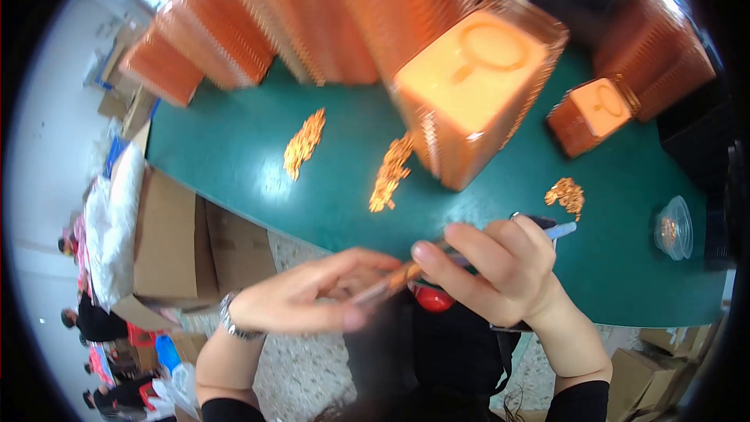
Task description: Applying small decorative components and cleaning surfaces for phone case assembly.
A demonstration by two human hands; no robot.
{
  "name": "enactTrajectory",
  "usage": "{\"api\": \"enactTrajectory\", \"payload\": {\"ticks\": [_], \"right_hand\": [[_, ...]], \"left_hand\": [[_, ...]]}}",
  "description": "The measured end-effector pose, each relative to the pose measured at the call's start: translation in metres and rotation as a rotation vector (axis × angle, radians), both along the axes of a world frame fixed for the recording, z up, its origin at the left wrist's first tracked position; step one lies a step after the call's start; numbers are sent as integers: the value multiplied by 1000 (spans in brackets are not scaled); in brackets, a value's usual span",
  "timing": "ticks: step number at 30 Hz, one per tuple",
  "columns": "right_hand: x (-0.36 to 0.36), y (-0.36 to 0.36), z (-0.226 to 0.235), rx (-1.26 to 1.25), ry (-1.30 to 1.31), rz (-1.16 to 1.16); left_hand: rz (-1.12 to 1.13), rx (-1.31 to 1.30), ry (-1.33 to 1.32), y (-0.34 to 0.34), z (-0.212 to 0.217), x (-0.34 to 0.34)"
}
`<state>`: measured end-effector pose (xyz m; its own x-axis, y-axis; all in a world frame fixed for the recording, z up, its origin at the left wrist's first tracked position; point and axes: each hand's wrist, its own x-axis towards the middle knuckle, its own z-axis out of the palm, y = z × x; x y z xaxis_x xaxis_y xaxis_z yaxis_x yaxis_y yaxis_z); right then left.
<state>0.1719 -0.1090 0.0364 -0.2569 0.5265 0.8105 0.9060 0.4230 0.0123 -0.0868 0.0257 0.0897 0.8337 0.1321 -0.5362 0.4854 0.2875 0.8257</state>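
Note:
Over the table's near edge, both my hands hold a thin, flat orange piece [386, 285], tilted and blurred by motion. My left hand [312, 293], with a metal watch band at the wrist, grips its lower left end between thumb and fingers. The thumb and forefinger of my right hand [496, 270] pinch its upper right end. A slim tool with a pale blue end [561, 230] sticks out of my right hand; its other end is hidden. Beyond the hands lie piles of small orange-gold pieces [391, 173], [305, 143], [566, 194].
On the green table [344, 219] stands a tall stack of orange phone-case-like pieces [476, 70] marked with a ring and a bar. A smaller stack [598, 109] is at the right. A clear round tub [673, 228] sits far right. Left is an open cardboard box [176, 234].

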Motion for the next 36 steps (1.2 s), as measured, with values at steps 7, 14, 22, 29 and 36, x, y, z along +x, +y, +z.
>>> {"api": "enactTrajectory", "payload": {"ticks": [7, 14, 22, 29, 36], "right_hand": [[144, -56, -24, -110, 592, -610], [235, -85, -95, -140, 518, -837], [232, -84, -100, -356, 455, -756], [231, -83, -95, -412, 480, -757], [238, -97, -95, -425, 482, -661]], "left_hand": [[375, 965, -200, -21, 104, 64], [39, 1789, 9, 14, 93, 193], [-108, 1817, 149, 13, 95, 187], [-93, 1878, -258, -61, 95, 216], [-85, 1874, -399, -47, -27, 396]]}}
